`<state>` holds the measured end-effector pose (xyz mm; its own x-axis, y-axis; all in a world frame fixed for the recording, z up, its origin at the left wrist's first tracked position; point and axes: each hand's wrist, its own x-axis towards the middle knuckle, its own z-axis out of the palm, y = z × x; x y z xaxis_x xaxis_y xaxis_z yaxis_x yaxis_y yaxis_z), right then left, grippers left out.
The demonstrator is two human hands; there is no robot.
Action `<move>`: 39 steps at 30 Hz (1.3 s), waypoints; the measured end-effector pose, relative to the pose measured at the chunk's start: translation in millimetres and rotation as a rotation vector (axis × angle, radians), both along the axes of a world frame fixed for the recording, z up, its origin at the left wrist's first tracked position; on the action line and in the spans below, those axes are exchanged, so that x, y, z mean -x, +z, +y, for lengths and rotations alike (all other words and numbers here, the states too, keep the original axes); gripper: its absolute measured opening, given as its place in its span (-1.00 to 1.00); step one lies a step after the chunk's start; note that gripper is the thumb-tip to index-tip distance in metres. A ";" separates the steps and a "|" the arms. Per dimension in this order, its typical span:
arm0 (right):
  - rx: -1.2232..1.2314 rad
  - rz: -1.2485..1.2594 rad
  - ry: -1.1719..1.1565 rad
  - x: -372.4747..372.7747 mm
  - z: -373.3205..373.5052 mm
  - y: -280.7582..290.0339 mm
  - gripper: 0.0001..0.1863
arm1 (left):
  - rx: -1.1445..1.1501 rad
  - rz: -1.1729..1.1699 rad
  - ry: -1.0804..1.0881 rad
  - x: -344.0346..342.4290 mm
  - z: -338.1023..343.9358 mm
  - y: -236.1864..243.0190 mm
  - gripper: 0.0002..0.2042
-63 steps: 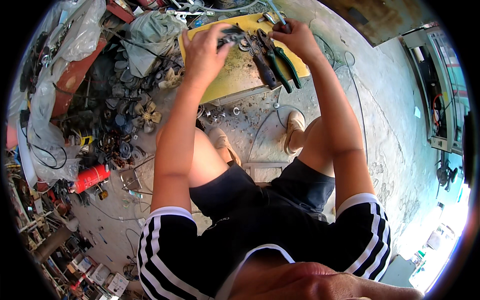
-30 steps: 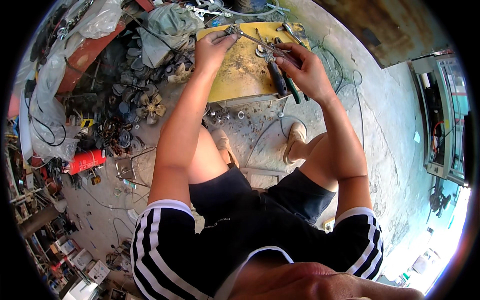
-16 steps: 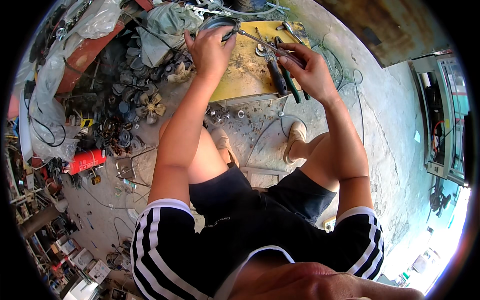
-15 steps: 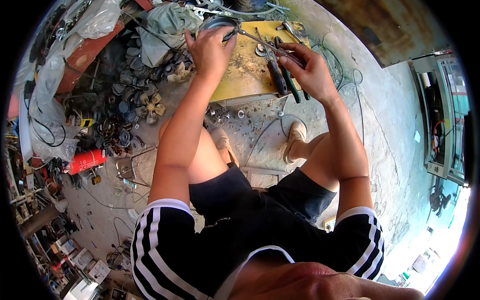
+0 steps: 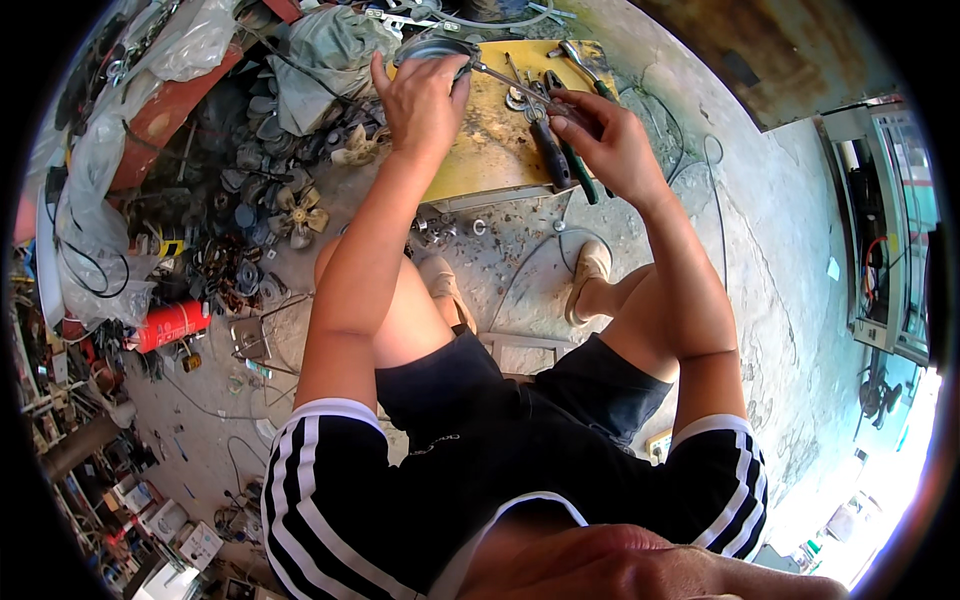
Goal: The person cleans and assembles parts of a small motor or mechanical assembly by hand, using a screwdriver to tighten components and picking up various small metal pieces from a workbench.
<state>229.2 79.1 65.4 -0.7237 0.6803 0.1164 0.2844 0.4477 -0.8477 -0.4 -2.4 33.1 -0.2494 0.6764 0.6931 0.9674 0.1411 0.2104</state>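
My left hand [image 5: 420, 105] grips a dark, round, dish-like metal part [image 5: 435, 50] over the back-left corner of the yellow board [image 5: 460, 160]. My right hand [image 5: 600, 135] is closed on the handle of a screwdriver [image 5: 515, 82], whose long shaft reaches to the right side of that part; whether the tip touches it is unclear. Below the shaft lie a black-handled tool [image 5: 550, 150], green-handled pliers [image 5: 586, 188] and some small metal rings. A socket-type tool [image 5: 578, 59] lies at the board's back right.
Piles of motor parts, fan blades [image 5: 300, 212], plastic sheeting [image 5: 95, 250] and a red cylinder [image 5: 170, 325] crowd the left. Cables [image 5: 715, 200] run over the concrete floor. A rusty metal panel [image 5: 770, 60] and an open metal cabinet [image 5: 890, 230] stand at the right.
Both hands have come together over the board. The round part has turned up to show its dish shape, and the screwdriver now slants toward it. In the last half second they have shifted slightly upward.
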 end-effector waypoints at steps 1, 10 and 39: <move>0.053 -0.030 0.019 -0.5 1.7 -0.7 -0.60 | -0.006 0.005 -0.006 0.5 -0.2 0.3 -0.83; 1.778 0.394 0.229 -10.8 23.6 1.3 -0.64 | 0.043 0.030 -0.182 9.5 -0.1 5.2 -0.78; 0.204 0.016 0.001 8.1 -25.2 -10.0 -0.61 | -0.132 0.024 -0.164 8.2 -3.2 -5.4 -0.77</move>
<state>221.2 53.9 55.4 -0.7233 0.6904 -0.0122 0.2698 0.2663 -0.9253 -8.6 -5.6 27.7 -0.1254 0.6098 0.7826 0.9802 -0.0457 0.1928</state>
